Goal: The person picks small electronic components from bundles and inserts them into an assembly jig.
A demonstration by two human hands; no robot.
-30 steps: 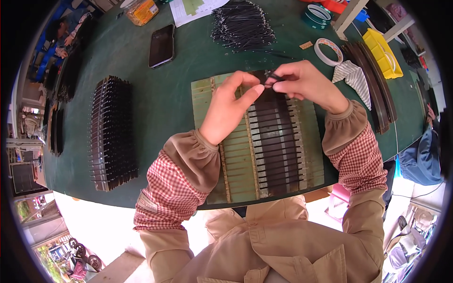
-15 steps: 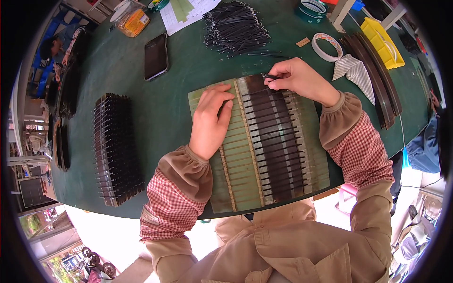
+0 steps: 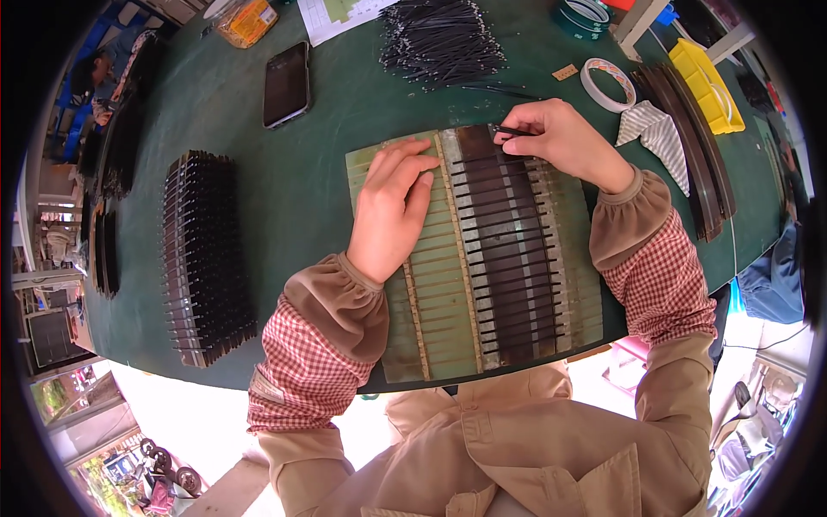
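Observation:
A pale green board (image 3: 444, 336) with ridged lines lies on the table in front of me. Along its right half runs a dark brown strip (image 3: 508, 297), crossed by a row of thin black rods whose ends stick out on both sides. My left hand (image 3: 388, 207) lies on the board's left part, fingers loosely stretched, holding nothing. At the far end of the brown strip, my right hand (image 3: 568, 145) pinches a short, thin black rod (image 3: 514, 131) between thumb and fingers. Its other end lies over the strip's top.
A heap of black rods (image 3: 444, 43) lies beyond the board. A phone (image 3: 287, 84) and a stack of rod-crossed strips (image 3: 202, 258) are left. On the right are a tape roll (image 3: 607, 84), striped cloth (image 3: 655, 138), long brown strips (image 3: 685, 164) and a yellow bin (image 3: 706, 86).
The view has shifted slightly. The black rod in my right hand now shows more plainly across the far end of the strip. My left hand stays on the board.

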